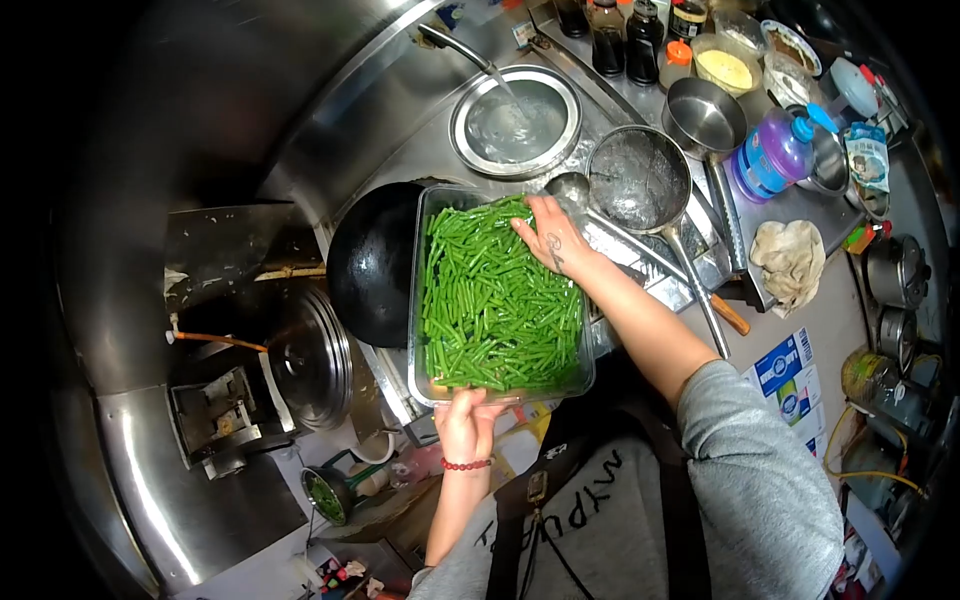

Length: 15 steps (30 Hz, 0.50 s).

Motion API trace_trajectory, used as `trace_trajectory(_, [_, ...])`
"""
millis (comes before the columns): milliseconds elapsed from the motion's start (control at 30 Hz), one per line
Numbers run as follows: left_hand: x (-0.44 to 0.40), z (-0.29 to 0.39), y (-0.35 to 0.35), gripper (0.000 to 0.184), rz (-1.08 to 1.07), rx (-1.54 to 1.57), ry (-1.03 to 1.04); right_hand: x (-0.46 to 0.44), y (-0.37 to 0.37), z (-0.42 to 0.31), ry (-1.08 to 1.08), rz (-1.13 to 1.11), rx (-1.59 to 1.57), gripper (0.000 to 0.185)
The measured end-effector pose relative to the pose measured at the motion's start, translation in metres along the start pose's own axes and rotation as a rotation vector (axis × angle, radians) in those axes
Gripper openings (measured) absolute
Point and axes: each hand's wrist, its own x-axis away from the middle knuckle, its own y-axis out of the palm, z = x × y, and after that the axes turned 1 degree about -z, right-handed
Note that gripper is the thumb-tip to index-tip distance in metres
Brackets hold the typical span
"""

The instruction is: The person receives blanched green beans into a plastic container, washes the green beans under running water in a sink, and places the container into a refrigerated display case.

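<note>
A clear rectangular plastic container (586,372) full of cut green beans (490,290) is held in front of me, overlapping the right part of a black wok (375,265). My left hand (466,428), with a red bead bracelet at its wrist, grips the container's near edge from below. Its fingertips are partly hidden under the container. At the far right side of the container is my right hand (553,238), closed over the rim, with the thumb reaching in over the beans. Part of its grip is hidden.
Water runs from a faucet (455,42) into a metal basin (515,165). A ladle (570,188), a strainer (640,180) and a steel saucepan (705,115) lie to the right. Beyond are sauce bottles (643,45), a purple jug (770,155) and a cloth (788,262). Stacked lids (312,360) stand left.
</note>
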Motion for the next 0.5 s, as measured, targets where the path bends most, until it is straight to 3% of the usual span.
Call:
trace_trajectory(333, [-0.008,0.013,0.014,0.055,0.001,-0.025,-0.023,-0.003,0.006,0.006,0.044,0.056,-0.054,0.047])
trace_trajectory(500, [-0.012,0.022,0.029,0.048,0.014,-0.096,0.013,-0.006,0.006,0.005,0.147,0.012,-0.086,0.049])
